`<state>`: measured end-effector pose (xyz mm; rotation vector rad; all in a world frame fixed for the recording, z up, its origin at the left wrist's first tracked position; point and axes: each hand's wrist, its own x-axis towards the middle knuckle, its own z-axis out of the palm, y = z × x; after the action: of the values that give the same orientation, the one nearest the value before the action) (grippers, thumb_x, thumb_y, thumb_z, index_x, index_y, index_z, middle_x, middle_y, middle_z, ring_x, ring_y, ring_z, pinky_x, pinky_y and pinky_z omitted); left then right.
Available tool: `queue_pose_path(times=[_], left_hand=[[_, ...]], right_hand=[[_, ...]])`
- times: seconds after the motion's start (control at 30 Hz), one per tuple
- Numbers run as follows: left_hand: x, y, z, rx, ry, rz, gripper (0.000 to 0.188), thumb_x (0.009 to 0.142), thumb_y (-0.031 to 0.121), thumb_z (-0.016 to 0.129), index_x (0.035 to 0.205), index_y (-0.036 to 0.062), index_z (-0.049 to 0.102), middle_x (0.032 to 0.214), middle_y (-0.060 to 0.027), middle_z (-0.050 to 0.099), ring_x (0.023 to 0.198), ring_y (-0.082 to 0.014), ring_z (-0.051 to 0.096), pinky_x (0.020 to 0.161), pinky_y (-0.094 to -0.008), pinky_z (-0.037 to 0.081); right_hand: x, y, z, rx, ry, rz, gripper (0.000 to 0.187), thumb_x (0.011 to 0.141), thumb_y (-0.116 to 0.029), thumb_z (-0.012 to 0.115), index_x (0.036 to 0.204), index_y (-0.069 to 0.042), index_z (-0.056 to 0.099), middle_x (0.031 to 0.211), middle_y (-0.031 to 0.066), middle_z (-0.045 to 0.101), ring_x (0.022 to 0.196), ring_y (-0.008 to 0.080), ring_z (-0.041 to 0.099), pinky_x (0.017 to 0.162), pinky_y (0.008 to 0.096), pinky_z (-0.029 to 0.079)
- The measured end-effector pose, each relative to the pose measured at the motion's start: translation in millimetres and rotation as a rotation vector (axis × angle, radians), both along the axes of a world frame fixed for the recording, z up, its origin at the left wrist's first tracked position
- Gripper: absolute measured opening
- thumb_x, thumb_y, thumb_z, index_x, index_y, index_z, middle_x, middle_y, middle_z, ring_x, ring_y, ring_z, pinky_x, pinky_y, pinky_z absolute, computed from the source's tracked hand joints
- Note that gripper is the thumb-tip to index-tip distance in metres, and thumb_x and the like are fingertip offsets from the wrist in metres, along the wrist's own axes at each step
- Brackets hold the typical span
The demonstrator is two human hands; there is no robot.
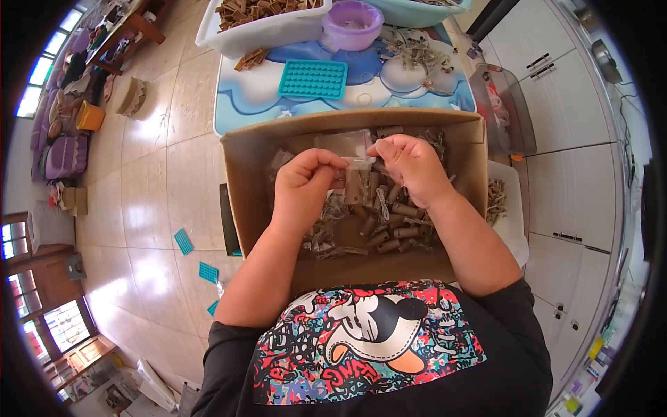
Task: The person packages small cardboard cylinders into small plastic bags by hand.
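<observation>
Both my hands are over a large cardboard box (354,119), pinching a small clear plastic bag (357,164) between them. A brown cylinder (353,187) shows in the lower part of this bag. My left hand (303,182) grips the bag's left edge between thumb and fingertips. On the other side, the thumb and forefinger of my right hand (415,167) are closed at its upper right edge. Below them, many brown cylinders (397,233), several in clear wrapping, fill the box. A flat clear bag (333,144) lies behind the held one.
Beyond the box, a cloud-patterned table (264,97) bears a teal molded tray (313,79), a purple bowl (352,26) and a white bin (292,40) of wooden pieces. A white tub (515,229) holds small pieces at right. Teal trays (183,241) lie on the floor at left.
</observation>
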<state>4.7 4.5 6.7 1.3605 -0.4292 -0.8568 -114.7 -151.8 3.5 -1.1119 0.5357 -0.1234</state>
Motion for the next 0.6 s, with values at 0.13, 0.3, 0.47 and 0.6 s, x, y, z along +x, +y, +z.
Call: queue_pose_path(times=[0.13,0.3,0.47,0.6], left_hand=[[-2,0,-5,0.024,-0.175,-0.042,0.012,0.085,-0.001,0.049,0.087,-0.0007,0.061,0.085,-0.0045,0.063,0.076,-0.0068,0.058,0.067,-0.0206,0.048],[-6,-2,4,0.035,-0.117,-0.046,0.019,0.083,0.001,0.053,0.102,0.0,0.056,0.083,-0.0035,0.063,0.074,-0.0064,0.057,0.064,-0.0187,0.045],[12,5,-2,0.108,-0.361,-0.013,0.031,0.083,-0.001,0.053,0.114,-0.0009,0.048,0.082,-0.005,0.062,0.073,-0.0075,0.057,0.062,-0.0198,0.045],[24,7,16,0.581,-0.958,0.056,0.017,0.077,0.019,0.06,0.09,0.0087,0.064,0.08,-0.0083,0.062,0.069,-0.0274,0.06,0.063,-0.0366,0.048]], right_hand=[[5,8,-3,-0.191,0.02,0.013,0.013,0.082,-0.013,0.063,0.086,-0.001,0.062,0.066,-0.0058,0.053,0.058,0.0004,0.044,0.051,0.0169,0.034],[4,8,0,-0.368,0.019,0.041,0.013,0.082,-0.013,0.064,0.084,-0.001,0.062,0.067,-0.0053,0.054,0.059,0.0002,0.044,0.052,0.0164,0.034],[4,2,-1,-0.314,-0.115,-0.05,0.016,0.083,-0.017,0.063,0.084,0.0,0.063,0.065,-0.0044,0.054,0.056,0.001,0.043,0.049,0.0191,0.034],[-12,-41,15,0.173,-0.342,-0.092,0.022,0.085,-0.021,0.06,0.096,-0.002,0.06,0.058,-0.006,0.045,0.051,0.003,0.037,0.047,0.0166,0.029]])
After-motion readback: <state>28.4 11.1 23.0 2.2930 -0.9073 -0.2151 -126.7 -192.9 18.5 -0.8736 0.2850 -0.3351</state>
